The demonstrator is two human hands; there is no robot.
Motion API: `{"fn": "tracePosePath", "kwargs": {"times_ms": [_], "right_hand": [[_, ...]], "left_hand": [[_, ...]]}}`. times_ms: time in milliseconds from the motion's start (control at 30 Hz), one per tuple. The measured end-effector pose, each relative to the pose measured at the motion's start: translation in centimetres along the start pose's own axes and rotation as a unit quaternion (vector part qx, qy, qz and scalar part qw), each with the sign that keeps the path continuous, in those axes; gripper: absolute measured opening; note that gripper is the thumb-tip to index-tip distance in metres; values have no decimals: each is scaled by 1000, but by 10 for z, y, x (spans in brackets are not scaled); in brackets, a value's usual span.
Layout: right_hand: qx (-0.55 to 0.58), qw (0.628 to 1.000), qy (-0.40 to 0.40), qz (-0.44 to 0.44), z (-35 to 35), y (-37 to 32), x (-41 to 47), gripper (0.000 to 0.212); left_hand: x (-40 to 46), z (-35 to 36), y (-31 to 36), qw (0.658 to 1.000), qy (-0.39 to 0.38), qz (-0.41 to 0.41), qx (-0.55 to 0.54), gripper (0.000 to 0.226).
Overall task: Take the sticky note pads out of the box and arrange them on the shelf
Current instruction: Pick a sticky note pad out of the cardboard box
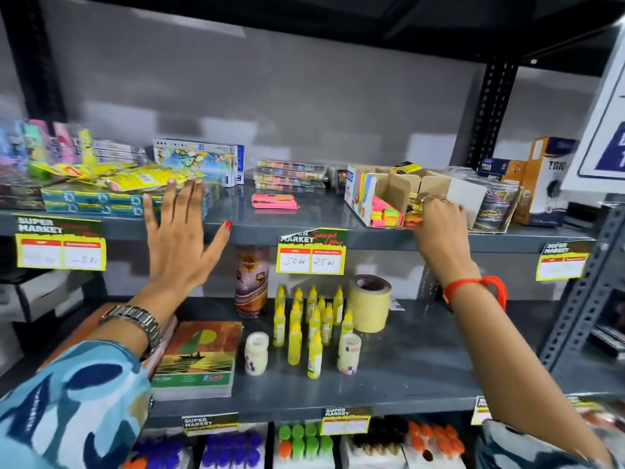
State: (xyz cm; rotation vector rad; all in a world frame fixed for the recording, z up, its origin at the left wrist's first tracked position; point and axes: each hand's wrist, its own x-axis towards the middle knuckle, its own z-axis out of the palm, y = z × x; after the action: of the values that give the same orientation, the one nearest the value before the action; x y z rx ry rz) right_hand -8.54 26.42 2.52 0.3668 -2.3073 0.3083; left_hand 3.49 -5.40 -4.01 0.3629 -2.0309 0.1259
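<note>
Grey shelf (324, 211) holds a pink sticky note pad (274, 201), flat, neon-bright.

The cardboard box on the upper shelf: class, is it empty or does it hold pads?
Not empty: the box holds neon pads in its front compartments.

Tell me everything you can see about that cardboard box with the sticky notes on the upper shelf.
The cardboard box is an open display carton of plain brown card with a printed white, colourful left end panel. Card dividers split it into compartments. Its front is cut low, showing neon pink, green, yellow and orange sticky note pads stacked inside. It sits flat on the grey upper shelf, angled slightly. The right hand reaches into its front right compartment, touching the pads there.
</note>
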Motion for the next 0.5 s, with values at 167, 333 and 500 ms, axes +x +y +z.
{"fn": "tracePosePath", "kwargs": {"times_ms": [167,333,500], "right_hand": [[-5,1000,23,-15,-13,6,-3,19],[56,994,90,19,-25,8,3,24],[149,943,295,-40,-41,-22,-1,32]], "left_hand": [[1,0,0,1000,-3,-1,1,75],[1,0,-2,1000,-5,-4,3,74],[0,0,-2,1000,0,-5,-7,73]]}}
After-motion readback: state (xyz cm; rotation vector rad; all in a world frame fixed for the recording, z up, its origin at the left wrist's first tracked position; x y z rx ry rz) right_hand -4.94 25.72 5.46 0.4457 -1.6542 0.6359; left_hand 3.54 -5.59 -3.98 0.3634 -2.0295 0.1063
